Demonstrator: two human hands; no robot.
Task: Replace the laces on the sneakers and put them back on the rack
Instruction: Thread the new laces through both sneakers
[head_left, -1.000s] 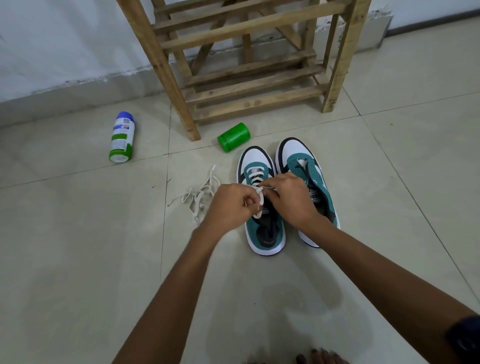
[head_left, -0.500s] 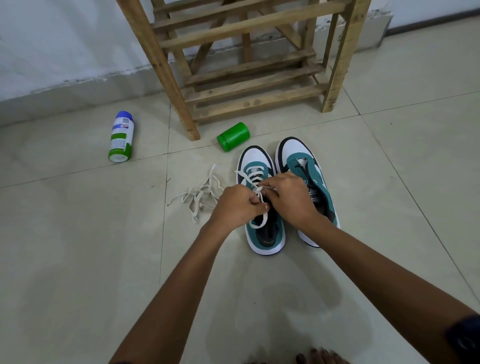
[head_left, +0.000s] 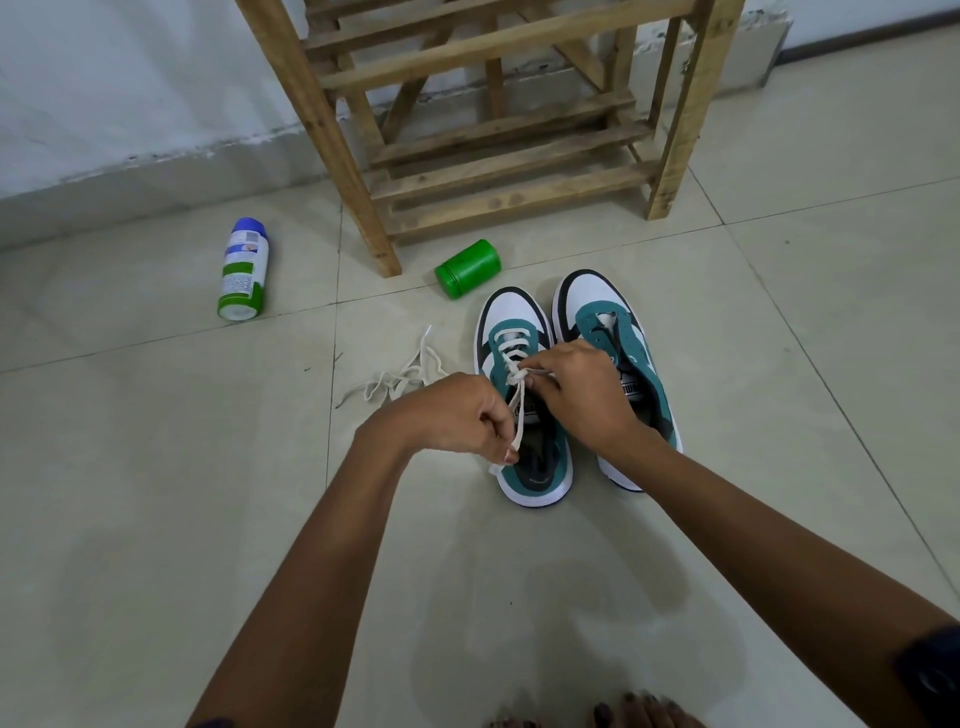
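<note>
On the pale glossy tiled floor (head_left: 156, 519), a slatted raw-wood shoe rack (head_left: 498, 130) stands against the white wall, its shelves showing nothing on them. Just in front of its near left leg lies a short green plastic cylinder jar (head_left: 467, 268) on its side, close to the toe of the left sneaker; further left, well apart, a white-and-green spray can with a blue cap (head_left: 243, 270) also lies on its side. A loose, tangled off-white flat lace (head_left: 400, 376) is heaped on the tiles just left of the shoes. The pair of teal, white and black low-top sneakers sits side by side, toes toward the rack, below its front edge and not on it. The left sneaker (head_left: 519, 332) carries a white flat lace (head_left: 514, 358) crossed through its lower eyelets; the right sneaker (head_left: 608, 312) has bare eyelets and an open tongue. The left hand (head_left: 457, 415) is curled and pinches the free end of that lace, drawn taut toward the heel. The right hand (head_left: 582, 389) covers the upper eyelets of the left sneaker, fingertips pinching the lace at the crossing. Toes with dark nails show at the bottom edge.
</note>
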